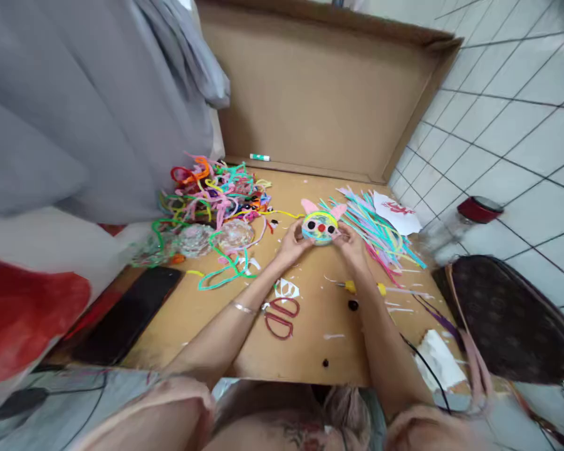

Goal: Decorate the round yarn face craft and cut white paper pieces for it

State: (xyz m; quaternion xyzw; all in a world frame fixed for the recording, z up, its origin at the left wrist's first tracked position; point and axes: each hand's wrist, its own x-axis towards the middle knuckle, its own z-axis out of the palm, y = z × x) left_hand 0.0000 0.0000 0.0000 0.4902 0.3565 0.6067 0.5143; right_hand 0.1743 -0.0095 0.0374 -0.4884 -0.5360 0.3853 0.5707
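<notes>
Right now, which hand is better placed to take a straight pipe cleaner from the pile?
Probably the right hand: it grips the pipe-cleaner face on the side next to the straight pile; the left hand holds the far side.

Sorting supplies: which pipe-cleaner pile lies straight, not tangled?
The fanned pile beside the right hand; the other pile, left of the craft face, is a looped tangle.

A home craft corner rather than a workshop: a cardboard panel (319, 94) backs a low desk (207, 326), with white floor tiles (521, 113) right of it and grey household fabric (75, 106) left. Before it lie loose pipe cleaners (211, 188), red-handled scissors (279, 316) and a handbag (502, 319).
</notes>
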